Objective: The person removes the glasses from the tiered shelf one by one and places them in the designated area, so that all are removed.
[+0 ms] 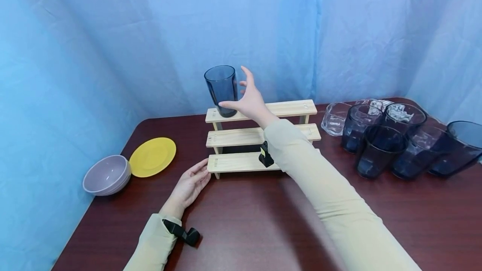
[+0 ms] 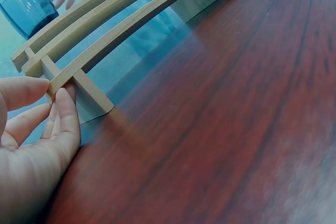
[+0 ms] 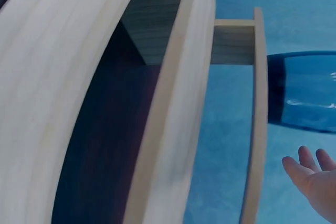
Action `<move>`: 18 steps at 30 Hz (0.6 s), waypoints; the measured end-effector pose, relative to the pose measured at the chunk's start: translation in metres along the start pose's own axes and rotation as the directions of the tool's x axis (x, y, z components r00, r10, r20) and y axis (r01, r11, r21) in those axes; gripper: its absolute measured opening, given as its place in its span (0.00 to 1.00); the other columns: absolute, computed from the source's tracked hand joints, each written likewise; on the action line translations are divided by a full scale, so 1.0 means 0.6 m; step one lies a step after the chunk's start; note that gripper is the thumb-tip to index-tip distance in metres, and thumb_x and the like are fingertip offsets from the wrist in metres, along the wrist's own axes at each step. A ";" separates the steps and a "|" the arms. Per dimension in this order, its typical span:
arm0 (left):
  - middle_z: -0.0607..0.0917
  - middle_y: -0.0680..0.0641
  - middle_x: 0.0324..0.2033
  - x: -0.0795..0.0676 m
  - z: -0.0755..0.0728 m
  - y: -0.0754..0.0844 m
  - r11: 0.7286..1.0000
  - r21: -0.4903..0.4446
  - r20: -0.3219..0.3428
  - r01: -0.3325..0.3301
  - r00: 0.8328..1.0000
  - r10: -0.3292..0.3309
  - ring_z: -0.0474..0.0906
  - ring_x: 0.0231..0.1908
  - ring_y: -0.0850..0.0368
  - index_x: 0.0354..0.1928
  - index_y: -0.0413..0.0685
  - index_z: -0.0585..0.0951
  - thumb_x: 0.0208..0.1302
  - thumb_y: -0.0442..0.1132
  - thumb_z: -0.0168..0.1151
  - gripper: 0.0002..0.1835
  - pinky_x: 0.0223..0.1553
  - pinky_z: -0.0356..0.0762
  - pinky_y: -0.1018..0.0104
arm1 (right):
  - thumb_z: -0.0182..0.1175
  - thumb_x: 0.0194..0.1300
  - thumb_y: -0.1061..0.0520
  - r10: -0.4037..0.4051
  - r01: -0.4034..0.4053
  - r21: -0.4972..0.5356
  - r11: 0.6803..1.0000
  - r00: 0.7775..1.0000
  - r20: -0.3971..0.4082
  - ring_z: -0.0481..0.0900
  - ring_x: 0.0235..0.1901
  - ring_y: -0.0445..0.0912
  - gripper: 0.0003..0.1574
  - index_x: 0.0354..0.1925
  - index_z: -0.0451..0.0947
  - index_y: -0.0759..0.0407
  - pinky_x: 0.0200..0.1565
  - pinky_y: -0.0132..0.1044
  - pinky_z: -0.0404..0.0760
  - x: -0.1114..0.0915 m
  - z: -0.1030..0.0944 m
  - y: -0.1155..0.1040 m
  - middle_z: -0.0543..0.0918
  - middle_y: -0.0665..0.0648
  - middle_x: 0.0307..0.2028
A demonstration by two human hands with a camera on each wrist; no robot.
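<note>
A dark blue glass tumbler [image 1: 223,89] stands upright at the left end of the top board of a three-step wooden display shelf [image 1: 241,137]. Beside it, on the right, my right hand [image 1: 251,100] has its thumb and fingers spread. In the right wrist view a gap shows between the fingertips [image 3: 294,167] and the tumbler [image 3: 310,92]. My left hand [image 1: 190,185] pinches the left end of the shelf's lowest board. The left wrist view shows the thumb [image 2: 29,88] on top of that board's end and the fingers beneath it.
Several dark blue tumblers [image 1: 380,152] and some clear glasses [image 1: 335,118] are grouped on the table's right side. At the left lie a yellow plate [image 1: 152,157] and a lilac bowl [image 1: 107,175]. Blue curtains [image 1: 180,32] hang behind the dark red table [image 1: 241,221].
</note>
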State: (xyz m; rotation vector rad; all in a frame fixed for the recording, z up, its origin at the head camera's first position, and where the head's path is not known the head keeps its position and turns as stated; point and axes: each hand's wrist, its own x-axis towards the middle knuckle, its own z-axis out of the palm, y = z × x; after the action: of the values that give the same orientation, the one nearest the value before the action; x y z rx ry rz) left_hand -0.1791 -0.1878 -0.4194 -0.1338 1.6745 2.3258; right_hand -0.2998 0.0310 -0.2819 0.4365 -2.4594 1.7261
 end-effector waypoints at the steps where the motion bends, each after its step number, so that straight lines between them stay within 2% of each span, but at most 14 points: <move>1: 0.74 0.52 0.50 0.000 0.000 0.000 1.000 0.001 0.000 0.002 1.000 -0.002 0.75 0.45 0.68 0.72 0.37 0.54 0.69 0.24 0.43 0.29 0.49 0.74 0.76 | 0.73 0.49 0.47 -0.003 0.003 0.008 1.000 1.000 0.001 0.65 0.64 0.54 0.70 0.73 0.34 0.35 0.57 0.51 0.73 0.000 0.001 -0.004 0.61 0.59 0.68; 7: 0.74 0.52 0.49 -0.001 -0.002 0.003 1.000 -0.003 -0.001 0.000 1.000 0.000 0.75 0.44 0.68 0.72 0.37 0.54 0.70 0.25 0.42 0.29 0.48 0.74 0.76 | 0.74 0.48 0.49 -0.026 0.025 0.051 0.998 1.000 0.016 0.66 0.64 0.55 0.70 0.73 0.35 0.35 0.57 0.52 0.73 0.002 0.009 -0.015 0.61 0.59 0.67; 12: 0.75 0.54 0.47 -0.001 -0.004 0.003 1.000 -0.014 0.006 -0.004 1.000 0.004 0.75 0.43 0.68 0.72 0.37 0.53 0.70 0.24 0.41 0.29 0.48 0.74 0.76 | 0.75 0.47 0.49 -0.043 0.042 0.018 0.999 0.999 0.028 0.63 0.66 0.54 0.71 0.73 0.36 0.36 0.59 0.52 0.71 0.004 0.018 -0.017 0.60 0.61 0.68; 18: 0.74 0.52 0.50 -0.004 -0.004 0.001 1.000 0.000 -0.005 0.000 1.000 0.000 0.75 0.44 0.68 0.72 0.37 0.53 0.70 0.24 0.42 0.29 0.48 0.74 0.76 | 0.74 0.48 0.51 -0.050 0.050 -0.002 0.999 0.999 0.018 0.62 0.66 0.54 0.70 0.73 0.36 0.37 0.59 0.51 0.71 0.002 0.024 -0.012 0.60 0.62 0.68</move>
State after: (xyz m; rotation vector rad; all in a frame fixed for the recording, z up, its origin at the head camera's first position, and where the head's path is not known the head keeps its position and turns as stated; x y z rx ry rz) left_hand -0.1770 -0.1907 -0.4193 -0.1393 1.6765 2.3274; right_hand -0.2979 0.0150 -0.2803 0.5114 -2.4409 1.7067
